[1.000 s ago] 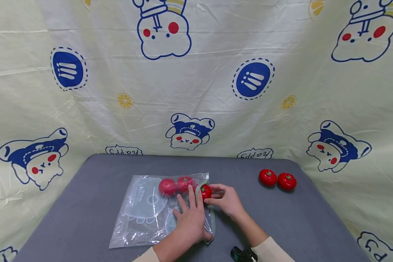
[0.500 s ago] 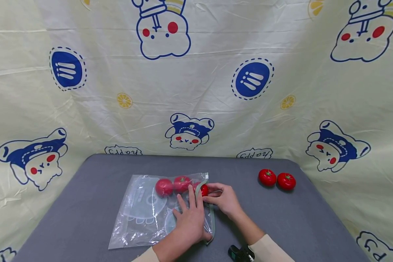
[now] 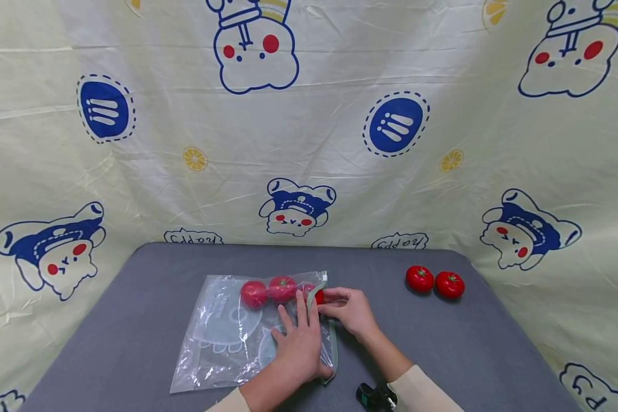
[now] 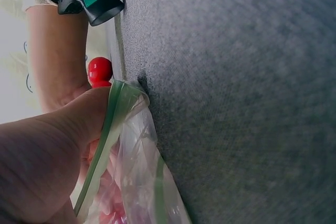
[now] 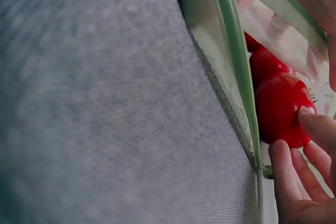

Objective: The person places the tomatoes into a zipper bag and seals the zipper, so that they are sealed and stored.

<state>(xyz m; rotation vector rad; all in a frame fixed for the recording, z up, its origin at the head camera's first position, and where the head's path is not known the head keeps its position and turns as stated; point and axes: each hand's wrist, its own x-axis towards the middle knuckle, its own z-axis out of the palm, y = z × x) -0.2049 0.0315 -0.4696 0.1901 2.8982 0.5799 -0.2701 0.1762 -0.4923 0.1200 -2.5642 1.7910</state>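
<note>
A clear zip bag [image 3: 201,360] with a green-edged mouth lies flat, its opening facing right. Inside it sit two tomatoes [image 3: 254,294], seen through the plastic near its far side. My left hand [image 3: 298,343] spreads its straight fingers over the bag at the mouth, the thumb near the front corner of the opening. In the right wrist view a third tomato [image 5: 283,108] is in the mouth, behind the other two. My right hand [image 3: 352,312] holds that tomato with thumb and fingers, fingertips right at the green strip [image 5: 236,51].
Two more tomatoes [image 3: 450,285] rest side by side at the back right of the grey table [image 3: 474,343]. A black wrist camera [image 3: 376,396] is at the right sleeve. A printed curtain [image 3: 329,143] hangs behind the table.
My right hand has moved slightly left, pushing its tomato deeper into the bag. The two tomatoes inside have shifted left. The left hand has stayed in place.
</note>
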